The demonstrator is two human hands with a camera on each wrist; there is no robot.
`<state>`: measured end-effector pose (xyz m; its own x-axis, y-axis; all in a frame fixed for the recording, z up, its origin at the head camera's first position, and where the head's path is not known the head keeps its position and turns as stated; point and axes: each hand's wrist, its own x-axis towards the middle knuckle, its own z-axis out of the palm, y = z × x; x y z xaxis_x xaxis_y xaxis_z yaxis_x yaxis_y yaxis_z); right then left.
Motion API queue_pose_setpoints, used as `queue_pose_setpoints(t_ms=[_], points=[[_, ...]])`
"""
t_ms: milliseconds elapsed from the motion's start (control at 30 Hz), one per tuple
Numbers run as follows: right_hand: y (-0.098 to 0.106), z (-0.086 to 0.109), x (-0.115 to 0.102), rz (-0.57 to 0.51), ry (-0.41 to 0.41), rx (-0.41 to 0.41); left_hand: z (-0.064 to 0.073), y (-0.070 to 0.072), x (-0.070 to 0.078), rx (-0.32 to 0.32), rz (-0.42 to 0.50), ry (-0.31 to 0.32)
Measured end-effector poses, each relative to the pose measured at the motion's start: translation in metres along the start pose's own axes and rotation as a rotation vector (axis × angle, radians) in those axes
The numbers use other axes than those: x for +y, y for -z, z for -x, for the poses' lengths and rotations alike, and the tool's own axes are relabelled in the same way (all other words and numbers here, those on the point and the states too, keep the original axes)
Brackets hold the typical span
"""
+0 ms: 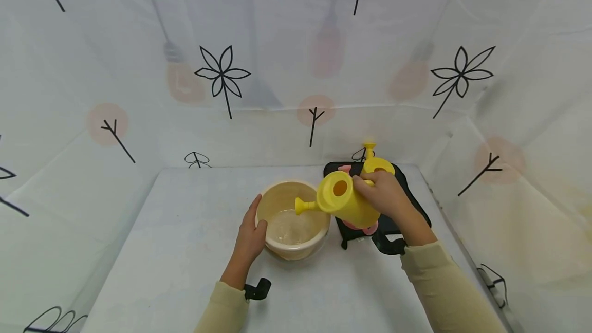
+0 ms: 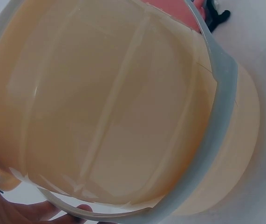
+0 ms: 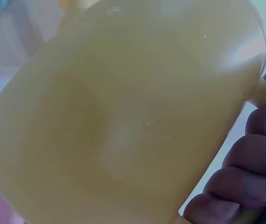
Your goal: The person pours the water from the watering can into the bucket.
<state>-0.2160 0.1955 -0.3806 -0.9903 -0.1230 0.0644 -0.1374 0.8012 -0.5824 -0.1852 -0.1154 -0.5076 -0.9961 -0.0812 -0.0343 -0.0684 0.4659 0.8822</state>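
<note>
A yellow watering can [image 1: 349, 200] hangs tilted over the right side of a cream plastic bucket [image 1: 296, 248]. Its spout points left, with the sprinkler head above the bucket's opening. My right hand [image 1: 384, 191] grips the can by its handle; in the right wrist view the curled fingers [image 3: 251, 156] wrap that handle beside the can's body [image 3: 123, 116]. On the table, the bucket is held at its left side by my left hand [image 1: 250, 238]. The left wrist view shows fingertips [image 2: 79, 210] curled at the bucket's rim [image 2: 223, 98]. Glints show on the bucket's floor.
Behind the right hand is a second yellow watering can [image 1: 380, 165], beside a black bag [image 1: 411, 189] with pink items [image 1: 370, 229] partly hidden by the held can. A white table [image 1: 185, 251] lies under everything, with patterned cloth walls [image 1: 277, 66] around it.
</note>
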Motion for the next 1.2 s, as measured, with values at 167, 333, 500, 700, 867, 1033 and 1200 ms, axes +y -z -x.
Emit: queue_pose_setpoints(t_ms=[167,333,500,700,867,1033,1200], points=[[-0.002,0.008,0.009,-0.053,-0.024,0.009,0.0,0.001,0.001,0.001,-0.001,0.007],[-0.005,0.016,0.015,-0.096,-0.053,0.047,0.0,0.001,0.001,-0.002,-0.005,0.01],[-0.011,0.023,0.024,-0.172,-0.077,0.095,0.001,0.001,0.0,-0.006,-0.007,0.013],[-0.018,0.032,0.034,-0.299,-0.142,0.143,0.001,0.001,0.0,-0.001,-0.006,0.003],[-0.024,0.037,0.04,-0.387,-0.204,0.178,0.001,0.001,-0.001,0.002,-0.007,0.004],[-0.028,0.042,0.044,-0.486,-0.214,0.239,0.0,0.0,-0.003,0.007,-0.007,-0.002],[-0.029,0.046,0.048,-0.629,-0.209,0.3,0.0,0.0,-0.003,0.007,-0.006,-0.005]])
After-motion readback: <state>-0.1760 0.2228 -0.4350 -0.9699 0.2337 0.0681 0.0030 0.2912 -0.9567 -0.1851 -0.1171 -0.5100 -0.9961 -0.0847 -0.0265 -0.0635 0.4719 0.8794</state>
